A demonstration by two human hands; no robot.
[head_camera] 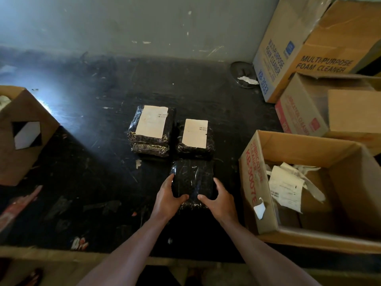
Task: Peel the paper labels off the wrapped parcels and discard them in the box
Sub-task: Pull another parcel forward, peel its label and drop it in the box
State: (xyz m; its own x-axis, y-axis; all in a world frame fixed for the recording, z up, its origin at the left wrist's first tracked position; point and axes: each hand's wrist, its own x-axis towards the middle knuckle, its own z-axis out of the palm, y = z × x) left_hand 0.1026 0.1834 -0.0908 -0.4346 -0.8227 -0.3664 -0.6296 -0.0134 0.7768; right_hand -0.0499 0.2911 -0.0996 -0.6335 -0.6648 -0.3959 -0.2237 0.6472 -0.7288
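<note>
Head view: both grips clasp the bare parcel (192, 180), left hand (168, 200), right hand (221, 203).
Next label (194, 133): straight ahead, long axis pointing away (right hand nearer).
Box (252, 174): right.

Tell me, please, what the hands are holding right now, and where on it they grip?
Both hands, left hand and right hand, hold the unlabelled black parcel by its near end, one at each side.

A storeroom or packing area. A scuffed dark desk (82, 120) stands against a marked grey wall (144, 27). Cardboard cartons printed "Multi-Purpose Foam Cleaner" (299, 48) are stacked at its far right corner, and an open box (253, 182) of torn paper sits at its right edge.
</note>
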